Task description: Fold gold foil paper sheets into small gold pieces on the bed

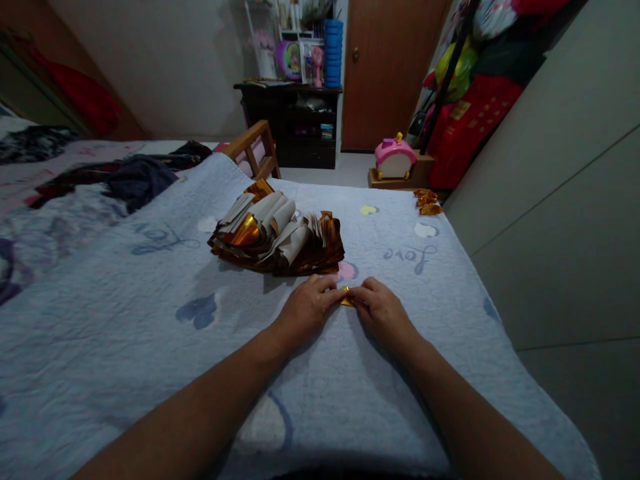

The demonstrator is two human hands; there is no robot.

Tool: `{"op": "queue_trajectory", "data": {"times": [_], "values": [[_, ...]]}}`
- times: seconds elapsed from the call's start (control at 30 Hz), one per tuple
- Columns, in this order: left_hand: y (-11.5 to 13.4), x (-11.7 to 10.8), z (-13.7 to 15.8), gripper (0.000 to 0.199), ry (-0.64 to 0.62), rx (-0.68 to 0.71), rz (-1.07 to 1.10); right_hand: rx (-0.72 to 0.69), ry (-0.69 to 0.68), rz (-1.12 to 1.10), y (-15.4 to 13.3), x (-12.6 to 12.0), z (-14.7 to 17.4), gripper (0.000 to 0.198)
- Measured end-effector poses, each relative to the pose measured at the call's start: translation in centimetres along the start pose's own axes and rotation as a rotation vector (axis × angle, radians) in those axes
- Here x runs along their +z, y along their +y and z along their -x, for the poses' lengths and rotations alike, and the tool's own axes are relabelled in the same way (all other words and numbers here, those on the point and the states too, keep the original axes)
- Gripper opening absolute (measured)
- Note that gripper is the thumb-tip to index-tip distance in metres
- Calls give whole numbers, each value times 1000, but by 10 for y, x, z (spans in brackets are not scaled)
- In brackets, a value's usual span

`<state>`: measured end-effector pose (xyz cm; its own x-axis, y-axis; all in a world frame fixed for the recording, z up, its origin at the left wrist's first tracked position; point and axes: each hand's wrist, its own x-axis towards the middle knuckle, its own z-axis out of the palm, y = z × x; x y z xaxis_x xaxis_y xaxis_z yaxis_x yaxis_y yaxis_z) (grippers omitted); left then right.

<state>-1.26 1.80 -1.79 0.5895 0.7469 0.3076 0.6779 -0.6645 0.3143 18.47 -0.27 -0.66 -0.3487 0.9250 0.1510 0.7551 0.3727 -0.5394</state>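
Left hand and right hand, nearly tip to tip, and both are pinching one small gold foil piece from either side! It's down at the quilted cover, right between them; the exact thumb grip is too small to make out. This looks like a folding step, edges being creased, and the next move, I'd judge, calls for even pressure from both sides so the thin foil doesn't tear or spring open. Just beyond the left hand, there's the big bundle of foil-and-paper sheets, fanned and curling. And way out at the far right corner, a little cluster of shaped foil pieces, probably finished ones.
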Motion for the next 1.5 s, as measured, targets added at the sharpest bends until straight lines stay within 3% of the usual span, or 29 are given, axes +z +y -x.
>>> {"op": "queue_trajectory", "data": {"times": [0.37,0.63,0.77,0.87,1.2,1.5], "values": [[6,-2,2,18,-16,43,-151,68,48,144,-1,6,-2,18],[44,-8,13,34,-174,15,-304,172,58,331,-12,9,-3,15],[52,-5,18,56,-198,-6,-334,206,68,360,-16,9,-4,15],[53,-4,19,61,-223,-15,-346,233,71,382,-16,9,-5,18],[57,-10,21,52,-253,-107,-433,209,87,359,2,10,5,37],[54,-5,24,45,-191,-159,-533,164,48,376,10,5,12,46]]}}
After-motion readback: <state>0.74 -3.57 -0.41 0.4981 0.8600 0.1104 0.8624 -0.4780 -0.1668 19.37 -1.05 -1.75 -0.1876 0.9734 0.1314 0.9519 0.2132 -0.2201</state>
